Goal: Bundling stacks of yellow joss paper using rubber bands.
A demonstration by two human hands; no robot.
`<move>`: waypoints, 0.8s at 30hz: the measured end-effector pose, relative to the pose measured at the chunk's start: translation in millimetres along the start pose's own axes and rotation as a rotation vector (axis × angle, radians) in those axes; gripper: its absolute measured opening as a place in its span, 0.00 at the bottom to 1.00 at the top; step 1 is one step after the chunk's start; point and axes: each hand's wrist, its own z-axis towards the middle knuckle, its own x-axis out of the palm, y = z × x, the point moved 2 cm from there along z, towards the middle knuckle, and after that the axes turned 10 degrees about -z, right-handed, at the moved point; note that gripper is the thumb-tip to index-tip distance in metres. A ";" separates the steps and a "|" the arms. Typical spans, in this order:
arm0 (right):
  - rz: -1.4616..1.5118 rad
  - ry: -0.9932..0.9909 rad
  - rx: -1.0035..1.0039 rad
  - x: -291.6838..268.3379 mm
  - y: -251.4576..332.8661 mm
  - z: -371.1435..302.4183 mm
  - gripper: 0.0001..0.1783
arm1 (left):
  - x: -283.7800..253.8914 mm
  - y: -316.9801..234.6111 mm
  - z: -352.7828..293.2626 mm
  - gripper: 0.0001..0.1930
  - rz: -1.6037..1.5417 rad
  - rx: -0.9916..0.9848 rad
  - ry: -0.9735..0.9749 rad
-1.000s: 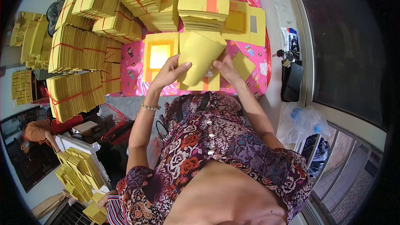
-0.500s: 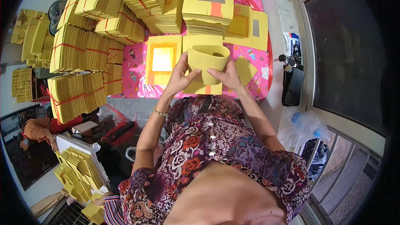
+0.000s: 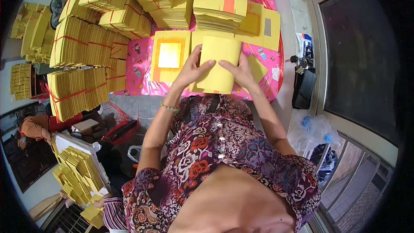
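Both hands grip a curved piece of yellow paper (image 3: 219, 65) above the near edge of the table. Round its left side goes my left hand (image 3: 192, 69), fingers behind and thumb on the front face. My right hand (image 3: 243, 71) clasps the right side the same way, its fingers partly hidden behind the paper. Left of the hands lies a yellow sheet (image 3: 158, 74) with a bright gold square in an orange border. Another yellow sheet (image 3: 200, 39) shows partly behind the held paper. A loose yellow piece (image 3: 258, 70) rests just right of my right hand.
A tall stack of yellow paper (image 3: 215, 7) with a silvery patch stands beyond my hands. Bundles tied with red string (image 3: 69, 45) pile up at the left. A pink patterned cloth (image 3: 138, 77) covers the table. At lower left, a striped sleeve (image 3: 114, 213) belongs to another person.
The held paper has turned from a rolled shape with an open top to a flatter, upright face toward me. Both hands keep their hold; the whole view has shifted slightly.
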 end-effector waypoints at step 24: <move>0.011 -0.041 -0.076 0.3 7.5 -7.5 0.32 | 22.0 2.1 -4.6 0.19 0.009 -0.040 -0.156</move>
